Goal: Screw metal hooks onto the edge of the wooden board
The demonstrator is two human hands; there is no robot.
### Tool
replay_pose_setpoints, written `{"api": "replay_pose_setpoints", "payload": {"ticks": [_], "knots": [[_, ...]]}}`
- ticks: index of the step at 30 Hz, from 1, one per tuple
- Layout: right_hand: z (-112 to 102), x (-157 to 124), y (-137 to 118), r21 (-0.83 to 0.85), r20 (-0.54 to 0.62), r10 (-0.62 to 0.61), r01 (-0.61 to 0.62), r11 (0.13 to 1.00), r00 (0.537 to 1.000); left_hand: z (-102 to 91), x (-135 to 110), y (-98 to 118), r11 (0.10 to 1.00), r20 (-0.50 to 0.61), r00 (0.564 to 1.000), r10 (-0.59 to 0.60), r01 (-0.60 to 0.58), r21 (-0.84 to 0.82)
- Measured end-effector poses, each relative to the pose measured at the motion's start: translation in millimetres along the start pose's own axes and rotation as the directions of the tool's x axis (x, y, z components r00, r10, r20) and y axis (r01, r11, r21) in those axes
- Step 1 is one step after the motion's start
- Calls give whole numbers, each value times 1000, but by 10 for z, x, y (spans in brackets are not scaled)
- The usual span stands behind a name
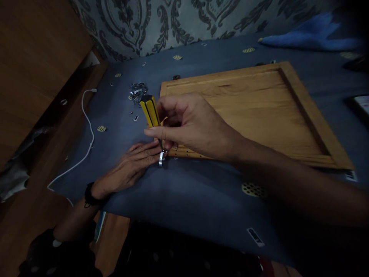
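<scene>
Yellow and black, one screwdriver (150, 111) stands slightly tilted in our right hand (184, 125), thumb and fingers closed round its handle. Its single shaft points down to one silvery metal hinge (160, 159) at the near left corner of one framed wooden panel (259, 107). Our left hand (135, 163) lies low and flat, its fingers straight and side by side, tips close by the hinge; whether they press or pinch it, we cannot tell. One black band (91, 195) circles our left wrist.

Along the panel's near edge we count at least three small dark holes. Beyond our left hand sits one heap of metal parts (138, 91), too tangled for us to number, with one tiny piece (131, 112) lying just beside it. One white cable (92, 134) curves down the left side of the blue-grey cloth (187, 196). At the far right we see one blue furry object (314, 36) and, nearer, one dark-edged flat device (359, 107), partly out of view.
</scene>
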State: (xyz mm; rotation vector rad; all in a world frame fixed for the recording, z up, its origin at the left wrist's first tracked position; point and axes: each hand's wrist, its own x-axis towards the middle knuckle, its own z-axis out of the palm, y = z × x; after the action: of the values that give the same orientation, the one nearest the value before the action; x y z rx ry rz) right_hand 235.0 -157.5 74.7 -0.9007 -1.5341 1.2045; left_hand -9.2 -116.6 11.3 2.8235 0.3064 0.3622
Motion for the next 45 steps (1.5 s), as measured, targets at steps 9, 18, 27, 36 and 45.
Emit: {"api": "replay_pose_setpoints", "payload": {"ticks": [9,18,27,36,45], "knots": [[-109,26,-77,-17,153,9,-6,1000,988,-22,-3,1,1000,36,999,-3,3,0],[2,4,-29,17,-6,11,-11,1000,1000,-10,-1,0,999,-32,999,24,-25,-37],[-115,23,-43,-27,121,-23,26,999,992,-36,15,7,998,-23,1000,21,-22,-63],[-67,1,-50,-37,115,-29,33,999,993,-20,2,0,998,-44,999,3,-6,-59],[31,-3,-11,62,70,-13,9,998,997,-40,34,19,998,-23,1000,-12,11,-66]]}}
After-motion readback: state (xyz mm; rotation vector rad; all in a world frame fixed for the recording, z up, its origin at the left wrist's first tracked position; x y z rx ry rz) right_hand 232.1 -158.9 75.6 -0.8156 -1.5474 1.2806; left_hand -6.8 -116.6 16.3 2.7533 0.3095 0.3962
